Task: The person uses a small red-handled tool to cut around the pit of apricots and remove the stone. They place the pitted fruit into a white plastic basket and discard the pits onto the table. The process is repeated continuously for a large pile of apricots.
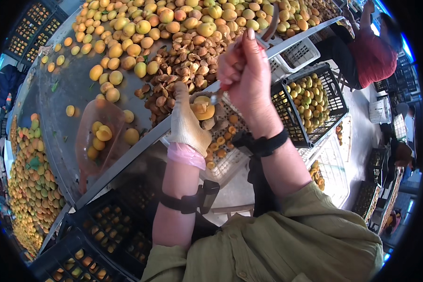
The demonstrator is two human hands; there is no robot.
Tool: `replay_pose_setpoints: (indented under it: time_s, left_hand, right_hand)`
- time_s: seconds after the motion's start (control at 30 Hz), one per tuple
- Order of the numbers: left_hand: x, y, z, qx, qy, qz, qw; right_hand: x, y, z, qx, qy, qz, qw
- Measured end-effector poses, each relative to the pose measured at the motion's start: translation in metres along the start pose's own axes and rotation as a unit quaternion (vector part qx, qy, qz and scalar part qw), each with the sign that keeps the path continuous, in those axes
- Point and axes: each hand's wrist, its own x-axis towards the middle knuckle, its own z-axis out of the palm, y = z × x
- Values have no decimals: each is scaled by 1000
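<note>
My left hand, in a knitted glove over a pink plastic cuff, holds an apricot that looks cut open, just past the table's metal rim. My bare right hand is closed around a red-handled tool, its small metal tip close to the apricot. Above that hand shows a curved metal piece; whether it belongs to the tool I cannot tell. A pile of brown apricot pits lies on the table beyond my left hand. Below both hands, halved apricots lie in a white plastic crate.
Whole apricots cover the far side of the metal table. A translucent scoop with several apricots lies at left. Black crates of fruit stand at right and lower left. A person in red sits at upper right.
</note>
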Motion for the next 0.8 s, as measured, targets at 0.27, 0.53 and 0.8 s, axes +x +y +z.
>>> replay_pose_setpoints:
  time_s: [0.27, 0.53, 0.8]
  left_hand:
    - [-2, 22, -14, -8, 38, 69, 997]
    - [-14, 21, 3, 24, 109, 172, 979]
    - [-13, 22, -4, 18, 29, 151, 988]
  right_hand:
    - [-14, -2, -9, -489, -318, 45, 811]
    - [-23, 20, 3, -505, -286, -146, 801]
    - [19, 37, -7, -513, -7, -104, 852]
